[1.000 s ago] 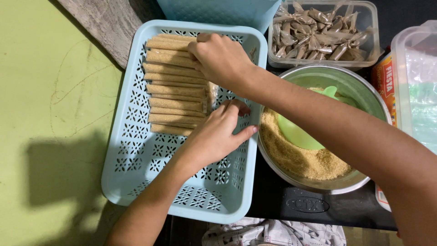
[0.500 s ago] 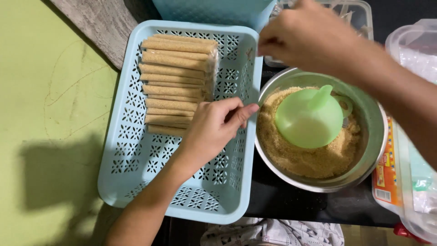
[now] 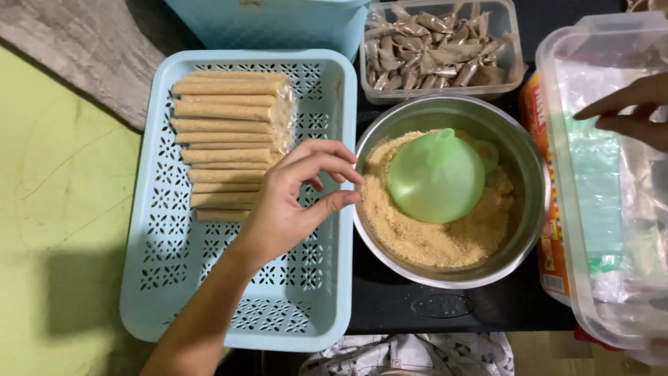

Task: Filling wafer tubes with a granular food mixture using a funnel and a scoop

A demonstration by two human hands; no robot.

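Head view: left hand hovers over the blue tray, fingers curled loosely, thumb and forefinger apart, gripping nothing. Filled tubes lie stacked at the tray's far end, just beside that hand. They look light, thin-skinned and packed with crumb, so probably soft and easy to burst or kink; a gentle pinch at mid-length seems safest. Right hand reaches over the clear tub, fingers extended, holding nothing visible. Between them sits the steel bowl of crumb with a green funnel upturned in it.
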